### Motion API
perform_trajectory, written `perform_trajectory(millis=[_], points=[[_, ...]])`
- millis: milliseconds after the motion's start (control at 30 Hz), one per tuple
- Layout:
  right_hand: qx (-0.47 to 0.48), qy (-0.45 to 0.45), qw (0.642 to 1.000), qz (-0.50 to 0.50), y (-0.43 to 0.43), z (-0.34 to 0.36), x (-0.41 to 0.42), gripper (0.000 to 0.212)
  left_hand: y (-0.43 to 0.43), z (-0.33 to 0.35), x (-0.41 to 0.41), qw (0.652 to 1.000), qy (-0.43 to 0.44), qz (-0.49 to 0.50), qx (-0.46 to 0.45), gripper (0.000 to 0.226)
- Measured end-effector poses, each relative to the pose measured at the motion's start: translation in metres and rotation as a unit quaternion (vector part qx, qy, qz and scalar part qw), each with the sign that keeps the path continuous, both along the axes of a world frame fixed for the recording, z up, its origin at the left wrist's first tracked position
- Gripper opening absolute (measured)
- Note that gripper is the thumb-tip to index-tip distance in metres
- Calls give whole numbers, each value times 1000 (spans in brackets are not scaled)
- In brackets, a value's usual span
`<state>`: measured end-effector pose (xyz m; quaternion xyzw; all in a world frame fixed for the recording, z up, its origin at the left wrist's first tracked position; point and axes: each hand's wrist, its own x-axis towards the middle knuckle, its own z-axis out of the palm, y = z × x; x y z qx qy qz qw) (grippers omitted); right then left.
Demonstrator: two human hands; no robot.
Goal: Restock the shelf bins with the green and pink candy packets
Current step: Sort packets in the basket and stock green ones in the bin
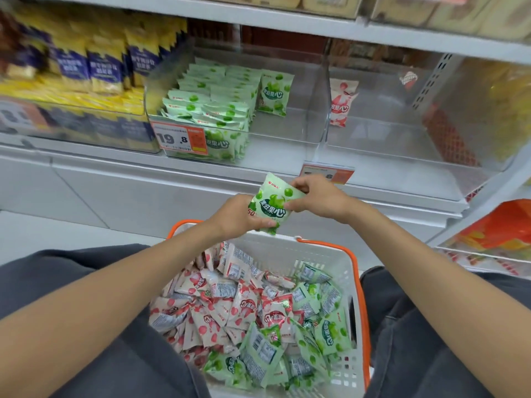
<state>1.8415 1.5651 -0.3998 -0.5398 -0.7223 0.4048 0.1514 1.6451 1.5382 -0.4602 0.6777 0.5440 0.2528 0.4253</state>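
Green packet (pixel 271 204): above basket (pixel 324 254), below bin (pixel 258 145). My left hand (pixel 240 215) grips its lower edge, right hand (pixel 316 196) pinches the top corner. I judge it light, soft, slippery; hold by sealed edges.

A pale green packet (pixel 271 206), printed with darker green round fruit and white lettering, above a white lattice basket (pixel 324 254) with an orange rim and handles. Inside, white-and-pink packets (pixel 218 308) dotted with red fruit mix with green packets (pixel 330 331). On the white shelf (pixel 201 173), clear bins (pixel 290 133) show rows of green stock (pixel 207 110) and one pink-and-white packet (pixel 342 101). The price tag (pixel 179 137) is orange and white with black numerals; neighbouring packs (pixel 100 67) are yellow and navy.
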Motion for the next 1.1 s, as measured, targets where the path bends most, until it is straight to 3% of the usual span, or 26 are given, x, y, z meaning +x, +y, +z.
perform_trajectory(millis=[133,200,267,333,467,533,700,800,1100], points=[[150,35,986,-64,29,63,-6,16,32,61,-12,983,-43,101,150,49],[194,64,971,-121,52,90,-5,15,51,86,-20,959,-52,175,215,43],[216,88,958,-168,78,108,-6,14,76,107,-28,929,1,233,286,26],[238,66,949,-195,109,115,-12,15,106,122,-35,912,74,253,316,24],[171,-140,957,-189,175,91,-44,23,169,122,-49,910,288,184,236,42],[122,-182,960,-173,207,70,-59,32,187,107,-54,912,329,164,179,45],[162,-120,940,-274,262,37,-80,56,199,84,-59,909,318,185,196,46],[106,-52,934,-337,275,10,-87,82,200,84,-60,912,299,188,210,46],[102,-8,934,-343,287,-22,-89,43,202,81,-59,909,286,195,233,47]])
